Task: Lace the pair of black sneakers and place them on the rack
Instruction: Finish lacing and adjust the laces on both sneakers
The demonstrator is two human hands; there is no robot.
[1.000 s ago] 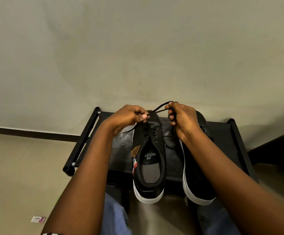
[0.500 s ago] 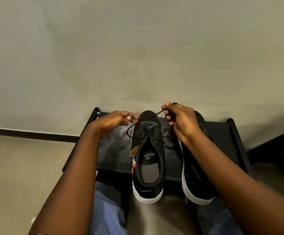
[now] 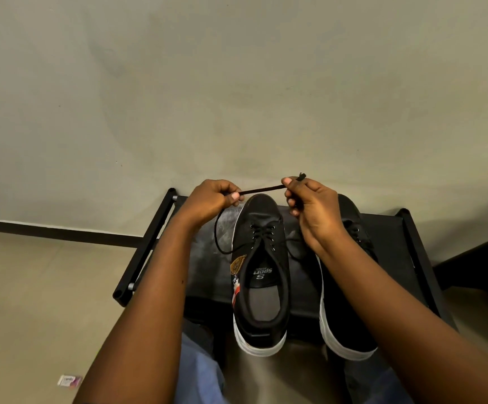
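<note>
Head | rack point(image 3: 412, 252) by wall point(image 3: 237, 83) | wrapper point(image 3: 69, 381) on floor point(image 3: 32, 287)

Left of the laced sneaker point(image 3: 261, 266) the rack point(image 3: 207, 275) top lies bare; right of it the second sneaker point(image 3: 345, 316) crowds close; behind it stands the wall point(image 3: 237, 97).
</note>
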